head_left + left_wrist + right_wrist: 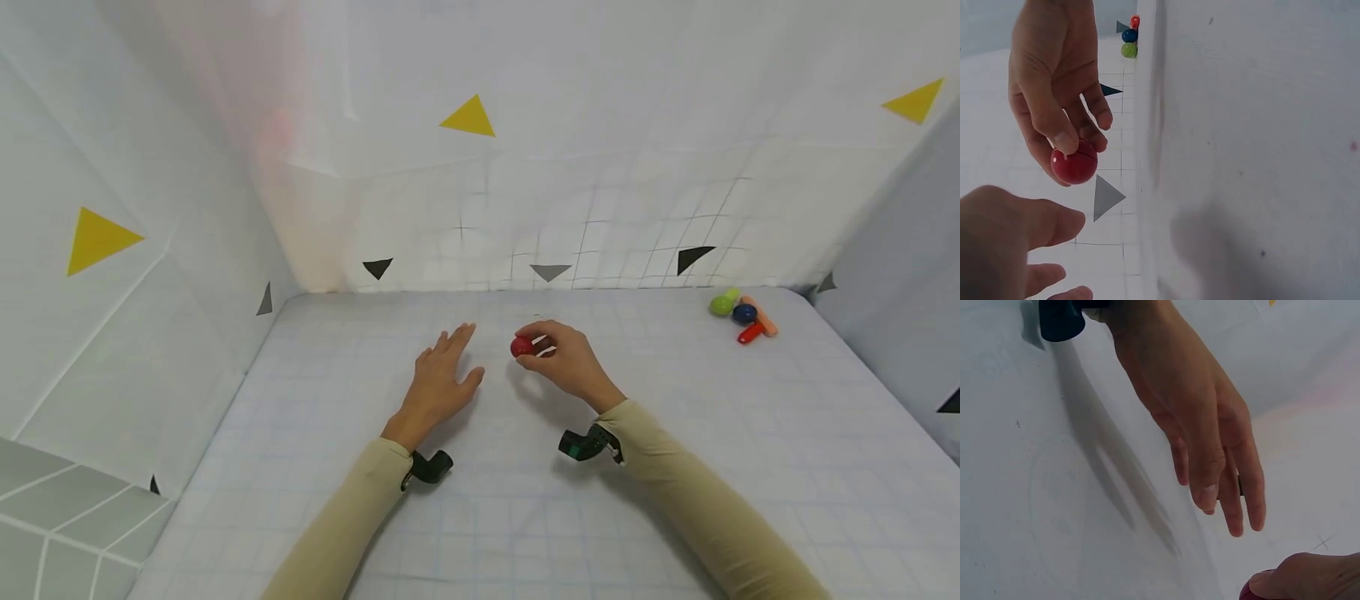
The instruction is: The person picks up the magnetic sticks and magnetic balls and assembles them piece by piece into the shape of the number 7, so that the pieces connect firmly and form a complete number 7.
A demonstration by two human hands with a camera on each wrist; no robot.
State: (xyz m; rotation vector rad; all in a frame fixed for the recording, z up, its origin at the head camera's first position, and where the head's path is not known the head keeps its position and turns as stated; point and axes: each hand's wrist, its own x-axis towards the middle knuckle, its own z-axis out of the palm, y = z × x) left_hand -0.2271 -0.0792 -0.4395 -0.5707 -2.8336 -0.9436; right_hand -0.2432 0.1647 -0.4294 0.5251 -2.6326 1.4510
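Above the surface (495, 525), toward its far edge, your right hand (564, 358) pinches the red ball (521, 347), presumably so it can't roll, your left hand (441, 382) spread.

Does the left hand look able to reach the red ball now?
Probably yes: the left hand is empty, and nothing stands between it and the red ball, pinched by the right hand.

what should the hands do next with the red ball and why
Probably bring the left hand slightly closer to the red ball, perhaps to receive it: the right hand pinches the ball above the table, while the left hand is nearby, holding nothing, its fingers extended.
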